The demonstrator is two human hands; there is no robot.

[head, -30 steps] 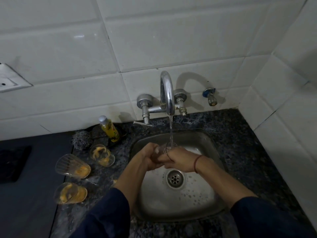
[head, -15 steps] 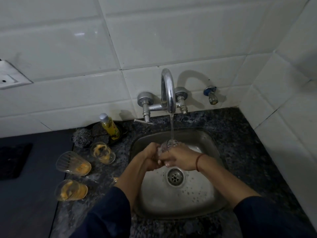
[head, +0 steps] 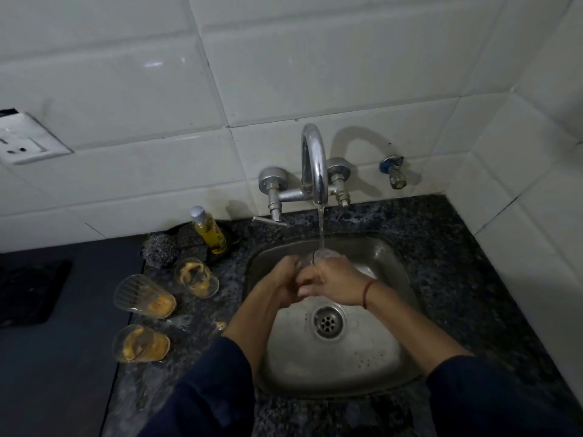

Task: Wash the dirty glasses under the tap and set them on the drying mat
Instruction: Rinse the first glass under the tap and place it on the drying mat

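Over a small steel sink [head: 394, 357], two hands are meeting under a running tap [head: 314, 162]. A thin stream of water [head: 321, 228] is falling into the open mouth of a clear glass [head: 325, 257], which the hands are holding between them above the basin. The left hand [head: 284, 282] is curling its fingers round the lower part of the glass, and the right hand [head: 337, 282] is wrapping round its side near the rim (a red thread is circling that wrist).

Left of the sink, on the speckled counter [head: 457, 247], three dirty glasses [head: 145, 296] streaked with orange residue are waiting in a loose group. Farther left, well apart from the sink, a dark mat [head: 28, 291] is lying flat, and this is probably the drying mat.

This looks like the rinsing step for the first glass. The next move probably calls for tipping the water out, then carrying the wet, slippery glass over the dirty ones to the mat with a firm grip.
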